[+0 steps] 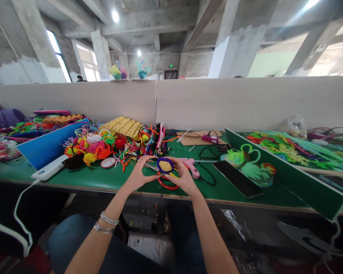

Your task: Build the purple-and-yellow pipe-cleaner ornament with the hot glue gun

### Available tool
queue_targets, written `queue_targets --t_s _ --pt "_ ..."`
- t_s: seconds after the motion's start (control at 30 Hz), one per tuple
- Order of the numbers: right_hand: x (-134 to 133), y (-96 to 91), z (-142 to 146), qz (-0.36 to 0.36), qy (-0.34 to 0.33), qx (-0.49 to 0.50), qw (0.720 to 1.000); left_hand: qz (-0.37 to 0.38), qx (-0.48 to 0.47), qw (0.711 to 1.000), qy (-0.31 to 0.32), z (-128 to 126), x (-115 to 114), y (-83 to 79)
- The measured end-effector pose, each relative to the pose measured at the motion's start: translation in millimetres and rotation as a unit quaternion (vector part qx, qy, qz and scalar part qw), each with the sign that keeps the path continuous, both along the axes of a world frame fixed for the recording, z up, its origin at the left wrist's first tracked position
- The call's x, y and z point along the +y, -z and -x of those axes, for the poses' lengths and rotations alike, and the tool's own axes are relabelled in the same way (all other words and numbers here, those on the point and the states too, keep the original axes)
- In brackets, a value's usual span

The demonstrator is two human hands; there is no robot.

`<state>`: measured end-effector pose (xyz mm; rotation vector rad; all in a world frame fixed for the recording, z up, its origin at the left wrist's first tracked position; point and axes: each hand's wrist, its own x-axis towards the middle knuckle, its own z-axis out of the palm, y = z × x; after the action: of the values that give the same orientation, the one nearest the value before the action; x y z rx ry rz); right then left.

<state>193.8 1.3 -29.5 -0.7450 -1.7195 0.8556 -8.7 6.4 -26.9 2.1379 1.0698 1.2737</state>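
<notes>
Both hands pinch a small purple-and-yellow ring between them, just above the near edge of the table.

Head view: the left hand (138, 173) grips the purple-rimmed yellow piece (165, 166) from its left side, the right hand (183, 176) from its right, fingertips closed on the rim, so it sits midway, equally near both. A red loop (167, 185) hangs just under it. A pink glue gun (191, 165) lies just beyond the right hand on the green table (103, 180); a dark phone (237, 178) lies further right.

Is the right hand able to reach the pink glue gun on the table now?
Probably yes: the pink glue gun lies just beside the right hand, nothing between them, but that hand, with the left hand, holds a purple and yellow piece.
</notes>
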Motion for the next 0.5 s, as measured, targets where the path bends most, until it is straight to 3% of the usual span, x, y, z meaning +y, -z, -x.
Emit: queue_targets --t_s 0.23,0.33,0.4,0.5 --pt "-1 -2.6 7 0.018 -0.01 0.049 0.999 0.004 -0.001 1.0 -0.003 4 2 -0.6" --pt "1 -1.5 13 0.067 -0.026 0.14 0.988 0.012 -0.005 1.0 -0.02 6 3 -0.5" --pt "3 0.1 20 0.13 -0.042 0.243 0.96 0.015 -0.005 1.0 -0.025 6 3 0.0" --pt "4 2.9 29 0.284 -0.116 0.385 0.87 0.023 -0.004 1.0 -0.019 5 3 1.1"
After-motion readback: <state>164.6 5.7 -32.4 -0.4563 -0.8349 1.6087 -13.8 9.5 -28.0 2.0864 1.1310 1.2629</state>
